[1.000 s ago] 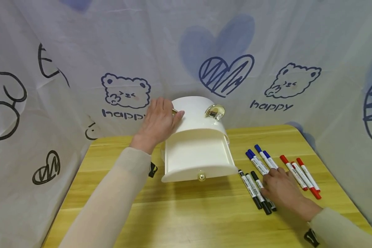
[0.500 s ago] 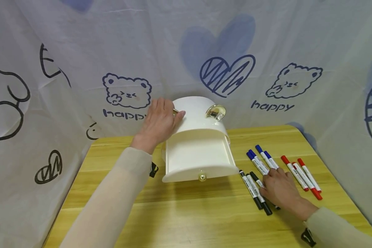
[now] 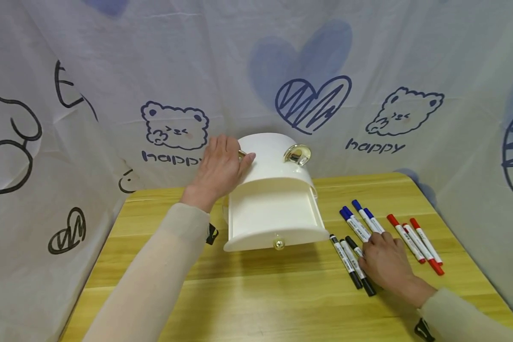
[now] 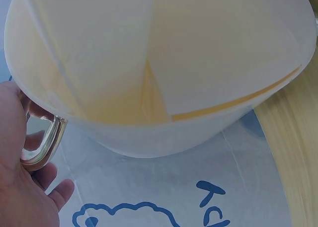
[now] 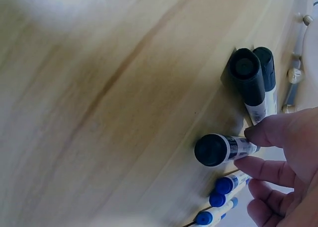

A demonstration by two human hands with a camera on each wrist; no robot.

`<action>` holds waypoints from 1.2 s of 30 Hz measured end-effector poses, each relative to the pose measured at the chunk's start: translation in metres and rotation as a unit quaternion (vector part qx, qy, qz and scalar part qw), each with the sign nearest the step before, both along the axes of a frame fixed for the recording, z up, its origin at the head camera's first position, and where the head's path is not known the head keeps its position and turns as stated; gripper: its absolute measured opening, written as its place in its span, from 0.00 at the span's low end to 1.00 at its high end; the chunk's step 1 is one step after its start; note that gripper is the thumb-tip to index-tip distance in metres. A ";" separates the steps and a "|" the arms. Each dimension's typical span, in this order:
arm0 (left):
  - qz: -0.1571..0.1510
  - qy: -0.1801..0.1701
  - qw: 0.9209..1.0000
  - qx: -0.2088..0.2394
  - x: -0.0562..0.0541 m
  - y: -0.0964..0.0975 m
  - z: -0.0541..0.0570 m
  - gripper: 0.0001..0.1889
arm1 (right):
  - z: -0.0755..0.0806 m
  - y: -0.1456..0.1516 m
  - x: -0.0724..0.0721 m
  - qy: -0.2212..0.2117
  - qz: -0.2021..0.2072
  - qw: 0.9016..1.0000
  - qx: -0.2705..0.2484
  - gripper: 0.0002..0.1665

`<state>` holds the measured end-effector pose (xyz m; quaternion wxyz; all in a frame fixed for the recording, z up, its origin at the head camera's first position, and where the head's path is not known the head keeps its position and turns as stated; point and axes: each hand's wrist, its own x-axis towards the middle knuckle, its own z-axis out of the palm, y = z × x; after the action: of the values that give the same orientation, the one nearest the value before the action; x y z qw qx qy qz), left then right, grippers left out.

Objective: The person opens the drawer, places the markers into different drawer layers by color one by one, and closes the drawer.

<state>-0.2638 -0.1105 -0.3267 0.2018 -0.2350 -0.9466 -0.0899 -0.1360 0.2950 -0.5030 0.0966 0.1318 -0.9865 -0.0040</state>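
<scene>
My left hand [image 3: 222, 166] holds a gold ear-shaped handle [image 4: 47, 145] on the left of a white storage box [image 3: 267, 152] with a domed top. Its front drawer [image 3: 275, 209] is pulled out and bears a gold knob [image 3: 279, 243]. A matching gold ear [image 3: 298, 154] stands on the right. My right hand [image 3: 386, 261] pinches a black marker [image 5: 241, 146] between thumb and forefinger, its dark end toward the right wrist camera. In the head view most of that marker is hidden under the hand. Two other black markers [image 3: 345, 261] lie just left of it.
Several blue-capped markers [image 3: 359, 225] lie beyond my right hand. Red markers [image 3: 419, 242] lie to its right. All rest on the wood-grain table [image 3: 248, 304]. A printed white cloth [image 3: 239, 71] hangs behind and at both sides, close to the box's back.
The lower end of the pinched black marker, showing below my right hand earlier, has gone out of sight in the head view. My right wrist has shifted slightly left; my left hand stays put.
</scene>
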 end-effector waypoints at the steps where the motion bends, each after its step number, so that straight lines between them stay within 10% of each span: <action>1: 0.000 -0.002 1.000 -0.001 0.000 0.000 0.000 0.21 | 0.000 0.000 0.000 0.001 -0.001 1.000 0.002 0.17; 17: 0.001 0.006 1.000 0.002 0.000 0.000 -0.001 0.21 | -0.006 -0.002 0.002 0.023 -0.017 0.999 -0.027 0.17; 36: 0.011 -0.019 1.000 0.011 0.001 0.000 0.000 0.21 | 0.006 -0.004 -0.009 0.213 0.074 0.973 -0.040 0.20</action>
<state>-0.2633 -0.1101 -0.3267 0.1871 -0.2207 -0.9517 -0.1028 -0.1451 0.2908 -0.4973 0.3100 0.1963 -0.9301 0.0148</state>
